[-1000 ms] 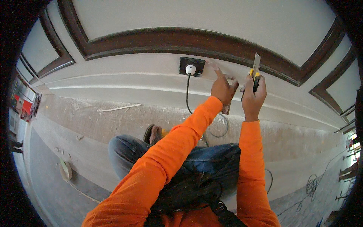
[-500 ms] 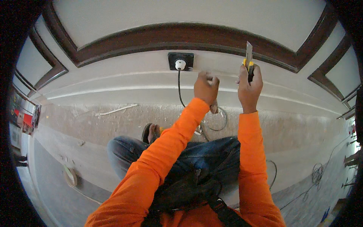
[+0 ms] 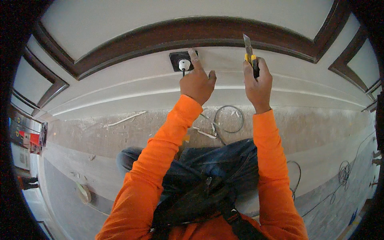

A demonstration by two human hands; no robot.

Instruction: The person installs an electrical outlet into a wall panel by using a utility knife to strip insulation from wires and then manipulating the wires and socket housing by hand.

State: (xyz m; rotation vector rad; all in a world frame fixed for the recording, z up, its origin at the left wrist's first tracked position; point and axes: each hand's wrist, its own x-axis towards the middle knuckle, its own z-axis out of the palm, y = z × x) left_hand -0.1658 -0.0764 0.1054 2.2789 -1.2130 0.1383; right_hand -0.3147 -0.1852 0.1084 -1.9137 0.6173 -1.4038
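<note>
My left hand (image 3: 198, 83) reaches up to the wall, its index finger stretched out against the right edge of a black socket plate (image 3: 175, 61). Its thumb stands apart, and the hand holds nothing. A round white plug (image 3: 184, 65) sits in the socket, with a black cable (image 3: 183, 73) leading down behind my hand. In my right hand (image 3: 258, 84) is a snap-off utility knife (image 3: 253, 61) with yellow and black parts. Its blade is out and points upward, apart from the wall.
Dark wood moulding (image 3: 212, 31) frames the white wall above the socket. A looped grey cable (image 3: 242, 124) and white scraps (image 3: 206, 133) lie on the dusty floor. A tape roll (image 3: 84, 193) lies at left, coiled cable (image 3: 344, 173) at right. Someone's legs (image 3: 29, 183) show far left.
My left hand has moved up and left, from a loosely closed shape to a finger on the socket plate. The knife in my right hand has shifted slightly left and up.
</note>
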